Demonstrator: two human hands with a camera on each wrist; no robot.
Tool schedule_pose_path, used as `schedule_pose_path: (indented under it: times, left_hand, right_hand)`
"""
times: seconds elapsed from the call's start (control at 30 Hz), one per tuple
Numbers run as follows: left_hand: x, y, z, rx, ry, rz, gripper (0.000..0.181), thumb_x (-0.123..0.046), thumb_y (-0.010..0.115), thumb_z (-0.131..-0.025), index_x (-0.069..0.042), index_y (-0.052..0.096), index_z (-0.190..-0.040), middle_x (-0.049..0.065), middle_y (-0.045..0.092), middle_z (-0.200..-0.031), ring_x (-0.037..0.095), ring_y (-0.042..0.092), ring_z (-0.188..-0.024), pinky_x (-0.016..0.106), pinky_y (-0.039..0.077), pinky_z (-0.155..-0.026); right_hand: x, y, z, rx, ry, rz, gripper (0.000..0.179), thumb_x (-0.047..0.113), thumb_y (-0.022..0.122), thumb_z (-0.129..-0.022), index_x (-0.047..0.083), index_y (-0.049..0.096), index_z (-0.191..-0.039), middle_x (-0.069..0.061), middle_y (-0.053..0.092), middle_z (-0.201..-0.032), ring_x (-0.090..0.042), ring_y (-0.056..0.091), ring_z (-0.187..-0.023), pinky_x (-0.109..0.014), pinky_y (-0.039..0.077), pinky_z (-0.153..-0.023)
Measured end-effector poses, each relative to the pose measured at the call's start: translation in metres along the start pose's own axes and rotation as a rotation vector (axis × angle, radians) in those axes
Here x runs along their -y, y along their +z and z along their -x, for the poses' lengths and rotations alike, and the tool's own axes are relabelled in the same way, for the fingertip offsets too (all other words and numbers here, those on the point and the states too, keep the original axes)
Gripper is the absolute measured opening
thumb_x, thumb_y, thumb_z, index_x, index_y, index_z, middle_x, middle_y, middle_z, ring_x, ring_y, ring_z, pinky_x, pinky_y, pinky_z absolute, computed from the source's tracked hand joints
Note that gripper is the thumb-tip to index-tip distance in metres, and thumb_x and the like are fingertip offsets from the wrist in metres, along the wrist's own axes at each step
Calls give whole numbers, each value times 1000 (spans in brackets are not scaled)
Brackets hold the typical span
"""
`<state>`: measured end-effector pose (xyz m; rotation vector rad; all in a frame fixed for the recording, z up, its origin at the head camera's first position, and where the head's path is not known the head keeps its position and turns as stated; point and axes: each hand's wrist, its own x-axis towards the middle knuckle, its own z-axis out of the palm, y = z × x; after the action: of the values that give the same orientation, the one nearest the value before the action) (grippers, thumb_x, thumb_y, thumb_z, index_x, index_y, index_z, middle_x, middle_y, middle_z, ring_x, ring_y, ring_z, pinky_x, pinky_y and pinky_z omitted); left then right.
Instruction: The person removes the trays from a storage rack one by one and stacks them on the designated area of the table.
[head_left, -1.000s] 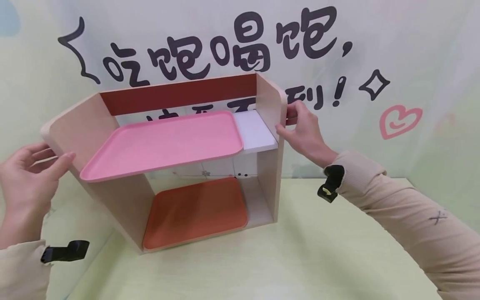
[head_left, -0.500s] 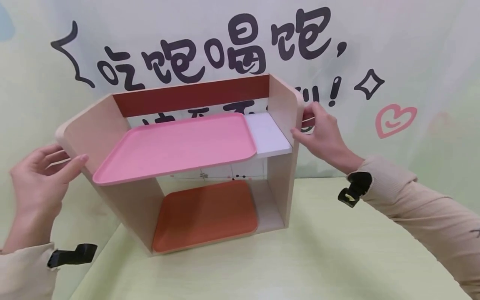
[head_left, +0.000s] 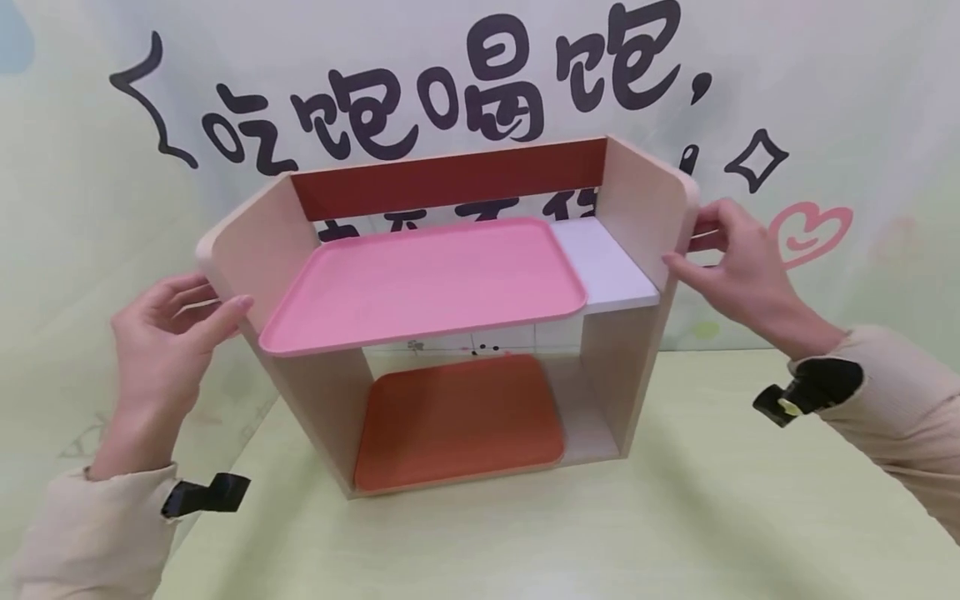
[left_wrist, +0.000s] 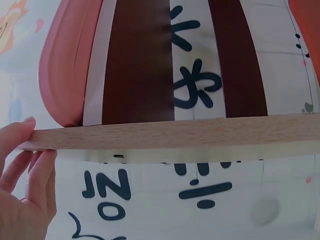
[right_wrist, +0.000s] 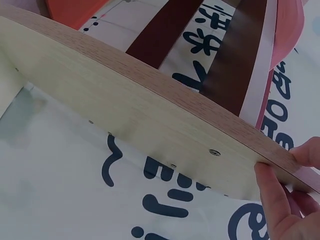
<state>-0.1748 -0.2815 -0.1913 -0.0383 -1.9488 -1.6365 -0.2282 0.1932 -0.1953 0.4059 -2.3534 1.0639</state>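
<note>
A two-tier wooden shelf unit [head_left: 647, 208] stands at a slight angle over the table. My left hand [head_left: 168, 346] pinches the upper front edge of its left side panel [head_left: 262, 246], thumb inside and fingers outside. On the opposite side, my right hand [head_left: 753, 271] grips the right panel's front edge the same way. A pink tray [head_left: 427, 283] lies on the white upper board [head_left: 607, 262], overhanging its front. Below it, an orange tray [head_left: 461, 425] covers most of the bottom board. Both wrist views show fingertips at the panel edges [left_wrist: 175, 133], [right_wrist: 125, 70].
A dark red crossbar [head_left: 450, 183] joins the panels at the top back. Behind the unit hangs a pale wall covering [head_left: 862, 108] with large black characters and a pink heart. The light yellow-green table [head_left: 480, 542] extends in front and to the right.
Both hands have moved the shelf unit to the right along the wall, the two trays travelling with it. The grip on each side panel stays the same.
</note>
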Motion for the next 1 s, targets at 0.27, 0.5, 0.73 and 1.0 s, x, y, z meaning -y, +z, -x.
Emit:
schedule_pose_path:
  times: [0.27, 0.5, 0.73, 1.0]
  left_hand:
    - [-4, 29, 5, 25, 95, -221, 40, -10, 72, -73, -9, 60, -111, -3, 60, -97, 10, 56, -87, 10, 46, -66]
    - [-2, 59, 3, 52, 122, -247, 42, -19, 72, -74, -11, 59, -112, -1, 60, -102, 11, 57, -88, 14, 46, -70]
    - [-1, 85, -1, 79, 226, -247, 42, -19, 72, -74, -7, 59, -112, 3, 60, -100, 10, 57, -86, 19, 46, -76]
    - [1, 106, -9, 99, 294, -234, 41, -19, 72, -74, -5, 60, -110, 9, 61, -98, 10, 57, -82, 21, 47, -78]
  right_hand:
    - [-20, -25, 13, -56, 49, 36, 38, 13, 66, -78, -3, 45, -105, -1, 56, -94, 15, 47, -74, -8, 37, -67]
    - [-37, -44, 20, -123, 69, 2, 30, 7, 67, -75, 17, 48, -95, 23, 49, -80, 15, 51, -67, -1, 38, -62]
    - [-48, -60, 27, -150, 90, 11, 32, 8, 68, -76, 27, 48, -93, 23, 50, -81, 15, 50, -70, 0, 36, -67]
    - [-55, -72, 28, -172, 149, -25, 31, 8, 67, -76, 28, 49, -91, 24, 52, -78, 16, 51, -69, -4, 33, -61]
